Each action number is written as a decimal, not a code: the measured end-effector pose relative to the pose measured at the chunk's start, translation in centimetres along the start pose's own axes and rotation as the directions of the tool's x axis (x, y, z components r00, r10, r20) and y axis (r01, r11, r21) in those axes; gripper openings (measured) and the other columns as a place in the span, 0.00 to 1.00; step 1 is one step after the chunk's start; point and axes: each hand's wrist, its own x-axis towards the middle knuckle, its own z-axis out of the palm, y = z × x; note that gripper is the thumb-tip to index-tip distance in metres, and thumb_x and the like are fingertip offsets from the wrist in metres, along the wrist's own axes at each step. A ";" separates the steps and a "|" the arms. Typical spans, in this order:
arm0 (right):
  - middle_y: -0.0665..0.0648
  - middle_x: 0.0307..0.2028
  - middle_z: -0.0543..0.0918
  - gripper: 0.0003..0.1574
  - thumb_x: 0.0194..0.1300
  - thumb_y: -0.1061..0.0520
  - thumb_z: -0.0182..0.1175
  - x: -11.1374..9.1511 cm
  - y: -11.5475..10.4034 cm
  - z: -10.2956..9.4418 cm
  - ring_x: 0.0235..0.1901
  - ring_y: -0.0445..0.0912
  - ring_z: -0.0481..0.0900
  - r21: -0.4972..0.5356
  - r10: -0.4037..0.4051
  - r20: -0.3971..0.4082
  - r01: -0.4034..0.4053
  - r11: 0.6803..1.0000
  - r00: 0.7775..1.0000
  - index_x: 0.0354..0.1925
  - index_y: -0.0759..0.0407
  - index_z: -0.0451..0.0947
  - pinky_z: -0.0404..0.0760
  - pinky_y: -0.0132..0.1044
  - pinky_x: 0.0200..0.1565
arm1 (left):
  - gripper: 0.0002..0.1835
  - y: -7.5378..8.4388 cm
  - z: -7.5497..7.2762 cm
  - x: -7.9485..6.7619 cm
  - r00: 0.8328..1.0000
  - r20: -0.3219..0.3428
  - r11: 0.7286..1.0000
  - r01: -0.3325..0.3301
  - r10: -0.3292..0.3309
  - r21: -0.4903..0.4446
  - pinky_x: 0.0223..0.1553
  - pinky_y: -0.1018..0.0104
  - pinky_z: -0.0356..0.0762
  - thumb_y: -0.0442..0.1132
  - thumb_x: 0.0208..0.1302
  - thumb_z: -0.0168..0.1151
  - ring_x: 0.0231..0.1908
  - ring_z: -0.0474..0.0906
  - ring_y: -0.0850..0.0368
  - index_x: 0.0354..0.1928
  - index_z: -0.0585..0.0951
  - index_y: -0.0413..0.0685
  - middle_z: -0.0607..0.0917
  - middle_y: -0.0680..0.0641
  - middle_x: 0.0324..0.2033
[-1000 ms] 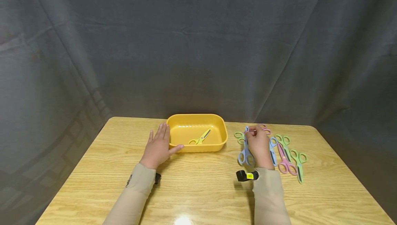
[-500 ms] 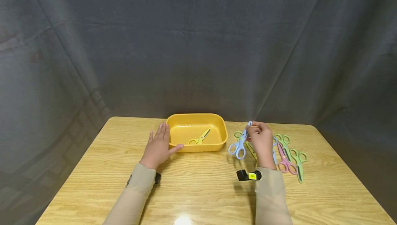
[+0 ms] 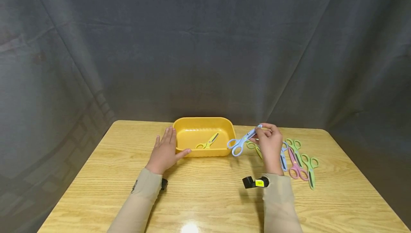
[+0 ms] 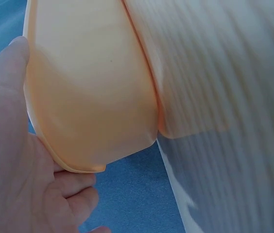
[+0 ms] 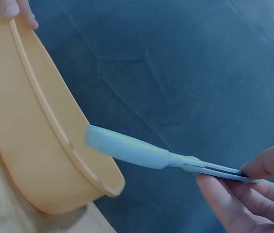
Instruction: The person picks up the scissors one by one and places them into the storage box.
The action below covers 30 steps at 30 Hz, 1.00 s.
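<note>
A yellow rectangular bin [image 3: 192, 153] stands on the table with a pair of yellow scissors [image 3: 207, 142] lying inside. My left hand [image 3: 163, 153] rests at its near-left corner, fingers straight along the left side and thumb spread along the front rim; the left wrist view shows the hand against the rim. My right hand [image 3: 270, 147] pinches a pair of light blue scissors [image 3: 244, 140] by the blade end, between thumb and fingers. The handle loops of these scissors point left, in the air close to the bin's right end. In the right wrist view they appear edge-on.
Several more scissors lie right of the bin: blue scissors [image 3: 283, 157], pink scissors [image 3: 297, 167], green scissors [image 3: 310, 168] and others partly behind my right hand. A dark cloth [image 3: 192, 65] hangs behind the wooden table [image 3: 205, 190].
My right hand has lifted the light blue scissors off the pile. Their handles have swung left and up toward the bin's right end. The left hand has stayed in place.
</note>
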 end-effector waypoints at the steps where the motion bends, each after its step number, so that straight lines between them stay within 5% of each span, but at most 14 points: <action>1: 0.47 0.22 0.83 0.11 0.71 0.67 0.57 0.0 0.0 0.1 0.23 0.38 0.84 0.021 0.007 0.003 -0.007 1.000 1.000 0.50 0.71 0.72 0.86 0.32 0.30 | 0.59 0.0 0.0 0.0 1.000 -0.001 1.000 0.000 0.000 0.001 0.73 0.35 0.44 0.71 0.65 0.56 0.78 0.44 0.38 0.76 0.52 0.26 0.52 0.32 0.76; 16: 0.53 0.22 0.85 0.06 0.67 0.71 0.54 -0.8 0.4 2.3 0.21 0.40 0.86 0.190 0.097 0.058 -0.107 0.976 0.994 0.42 0.72 0.70 0.86 0.34 0.32 | 0.59 0.3 -0.1 0.0 1.000 0.012 1.000 0.004 -0.003 -0.021 0.74 0.36 0.43 0.72 0.65 0.56 0.78 0.43 0.39 0.76 0.52 0.27 0.51 0.32 0.77; 30: 0.56 0.29 0.79 0.04 0.67 0.71 0.53 -1.2 1.6 3.6 0.27 0.41 0.86 0.171 0.120 0.086 -0.133 0.976 0.989 0.41 0.71 0.70 0.86 0.33 0.35 | 0.59 0.2 0.0 0.1 1.000 0.012 1.000 0.001 -0.001 -0.028 0.73 0.35 0.44 0.71 0.65 0.57 0.78 0.42 0.38 0.76 0.51 0.27 0.51 0.31 0.77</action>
